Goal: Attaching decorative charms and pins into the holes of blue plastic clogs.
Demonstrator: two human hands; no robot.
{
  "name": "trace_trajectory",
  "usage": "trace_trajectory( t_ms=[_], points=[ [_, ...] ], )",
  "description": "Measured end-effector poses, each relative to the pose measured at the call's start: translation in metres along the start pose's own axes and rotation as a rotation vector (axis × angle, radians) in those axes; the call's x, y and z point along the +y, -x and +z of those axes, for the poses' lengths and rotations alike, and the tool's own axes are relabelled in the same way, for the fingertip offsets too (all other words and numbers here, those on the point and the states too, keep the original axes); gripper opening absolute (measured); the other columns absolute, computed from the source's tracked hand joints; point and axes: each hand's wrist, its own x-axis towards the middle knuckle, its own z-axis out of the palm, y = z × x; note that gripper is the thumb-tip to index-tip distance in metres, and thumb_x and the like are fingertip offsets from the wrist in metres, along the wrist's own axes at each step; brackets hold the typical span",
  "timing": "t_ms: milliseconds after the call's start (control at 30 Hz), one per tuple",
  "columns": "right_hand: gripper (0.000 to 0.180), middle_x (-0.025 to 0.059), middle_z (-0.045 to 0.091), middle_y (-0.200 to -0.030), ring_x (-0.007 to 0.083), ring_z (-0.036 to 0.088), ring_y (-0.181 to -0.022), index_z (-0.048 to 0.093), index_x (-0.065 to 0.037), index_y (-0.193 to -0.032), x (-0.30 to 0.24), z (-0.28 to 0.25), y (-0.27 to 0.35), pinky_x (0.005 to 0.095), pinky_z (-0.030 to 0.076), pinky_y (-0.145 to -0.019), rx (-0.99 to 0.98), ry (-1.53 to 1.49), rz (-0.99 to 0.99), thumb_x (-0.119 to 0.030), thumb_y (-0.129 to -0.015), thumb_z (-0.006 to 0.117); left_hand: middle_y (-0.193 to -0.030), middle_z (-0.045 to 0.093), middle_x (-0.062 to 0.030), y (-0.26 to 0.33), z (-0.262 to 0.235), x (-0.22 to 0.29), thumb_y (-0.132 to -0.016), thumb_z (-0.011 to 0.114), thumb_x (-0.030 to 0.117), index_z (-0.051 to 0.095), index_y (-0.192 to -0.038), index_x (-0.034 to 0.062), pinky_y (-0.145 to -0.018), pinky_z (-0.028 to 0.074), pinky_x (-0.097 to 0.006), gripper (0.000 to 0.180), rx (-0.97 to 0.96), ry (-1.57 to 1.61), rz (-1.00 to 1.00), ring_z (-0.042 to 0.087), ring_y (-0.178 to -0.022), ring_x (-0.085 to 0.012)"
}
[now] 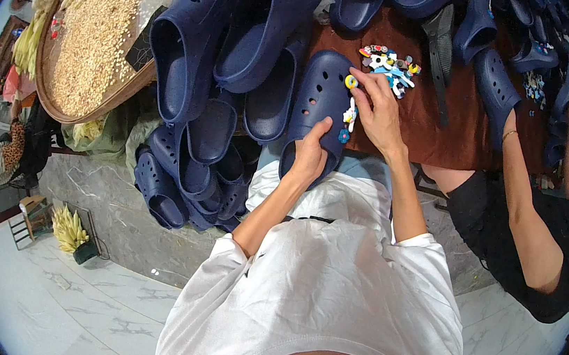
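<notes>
A dark blue perforated clog (315, 104) lies on the brown table (445, 126) in front of me. My left hand (311, 154) grips its heel end. My right hand (377, 107) presses on the clog's top, fingers on a small charm beside a round yellow charm (351, 81). A white charm (351, 112) and a blue flower charm (343, 136) sit along the clog's right side. A small pile of colourful charms (390, 65) rests on the table just beyond my right hand.
Several more blue clogs (222, 51) are heaped to the left and along the far edge. A round woven tray of pale grain (89, 43) stands far left. Another person in black (531, 227) works at my right, arm reaching to the table.
</notes>
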Motion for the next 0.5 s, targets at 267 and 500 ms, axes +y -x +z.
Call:
trace_trajectory(
  t_ms=[267, 500],
  points=[
    [0.030, 0.0115, 0.059, -0.104, 0.0252, 0.062, -0.094, 0.064, -0.003, -0.116, -0.006, 0.003, 0.004, 0.0350, 0.050, -0.081, 0.008, -0.011, 0.010, -0.009, -0.087, 0.066, -0.115, 0.059, -0.0101, 0.006, 0.001, 0.002, -0.089, 0.060, 0.003, 0.047, -0.127, 0.0025, -0.082, 0.054, -0.034, 0.040, -0.005, 0.018, -0.034, 0.063, -0.097, -0.0202],
    [0.025, 0.0077, 0.063, -0.097, 0.0192, 0.064, -0.085, 0.067, -0.003, -0.107, 0.000, 0.001, 0.005, 0.0310, 0.053, -0.071, 0.010, -0.186, 0.152, -0.011, -0.084, 0.070, -0.113, 0.059, -0.0099, 0.019, 0.010, 0.002, -0.089, 0.059, 0.002, 0.046, -0.128, 0.0020, -0.081, 0.054, -0.030, 0.040, -0.007, -0.084, -0.025, 0.062, -0.094, -0.0171]
  ],
)
